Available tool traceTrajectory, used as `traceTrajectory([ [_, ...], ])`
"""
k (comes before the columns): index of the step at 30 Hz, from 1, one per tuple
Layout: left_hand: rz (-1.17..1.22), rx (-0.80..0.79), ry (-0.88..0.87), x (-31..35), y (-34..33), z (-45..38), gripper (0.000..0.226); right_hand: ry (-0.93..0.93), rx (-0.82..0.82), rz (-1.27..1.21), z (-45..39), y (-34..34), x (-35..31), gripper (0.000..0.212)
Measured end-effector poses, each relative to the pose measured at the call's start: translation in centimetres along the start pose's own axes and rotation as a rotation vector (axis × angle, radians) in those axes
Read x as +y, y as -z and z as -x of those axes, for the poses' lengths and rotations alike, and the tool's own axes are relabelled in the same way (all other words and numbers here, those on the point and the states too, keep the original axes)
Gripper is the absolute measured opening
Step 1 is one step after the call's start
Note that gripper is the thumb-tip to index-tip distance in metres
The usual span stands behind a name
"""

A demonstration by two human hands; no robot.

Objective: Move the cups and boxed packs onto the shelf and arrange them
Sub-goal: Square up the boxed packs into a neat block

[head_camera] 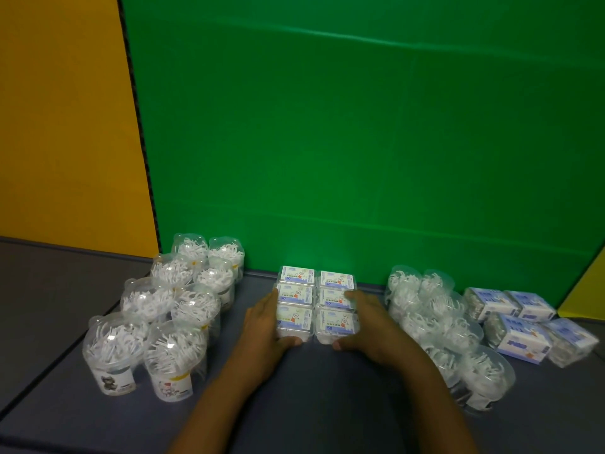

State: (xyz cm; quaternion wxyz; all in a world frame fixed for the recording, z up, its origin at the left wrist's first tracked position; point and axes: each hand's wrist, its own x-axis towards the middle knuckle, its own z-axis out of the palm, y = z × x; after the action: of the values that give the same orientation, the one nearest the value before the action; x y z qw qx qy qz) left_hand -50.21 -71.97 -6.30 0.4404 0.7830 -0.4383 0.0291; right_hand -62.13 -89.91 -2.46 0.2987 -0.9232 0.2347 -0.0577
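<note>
Several small clear boxed packs (317, 301) with white and blue labels stand in two tight columns on the grey shelf surface (311, 404), against the green backdrop. My left hand (266, 326) presses flat on the left side of the block, thumb at its front corner. My right hand (368, 322) presses on the right side, thumb at the front. To the left stand several clear cups (163, 309) full of white picks, in two rows. A second group of clear cups (442, 326) stands to the right.
Several blue and white boxed packs (523, 322) lie at the far right. A yellow panel (65, 126) rises at the left behind the surface. The grey surface has a seam (49, 365) running at the left front.
</note>
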Motion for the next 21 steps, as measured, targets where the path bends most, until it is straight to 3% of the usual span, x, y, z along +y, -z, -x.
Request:
traceTrajectory([
  [7,-0.008,0.004,0.018,0.3,0.0,0.0,0.081,-0.015,0.003,0.036,0.9,0.0,-0.7,0.098],
  [13,-0.074,-0.057,0.133,0.2,-0.4,0.6,0.087,-0.020,0.067,0.080,2.3,-0.5,-1.2,0.074],
  [21,-0.066,-0.051,0.160,0.8,0.1,0.6,0.080,-0.073,0.054,0.091,2.4,-0.1,-2.3,0.075],
])
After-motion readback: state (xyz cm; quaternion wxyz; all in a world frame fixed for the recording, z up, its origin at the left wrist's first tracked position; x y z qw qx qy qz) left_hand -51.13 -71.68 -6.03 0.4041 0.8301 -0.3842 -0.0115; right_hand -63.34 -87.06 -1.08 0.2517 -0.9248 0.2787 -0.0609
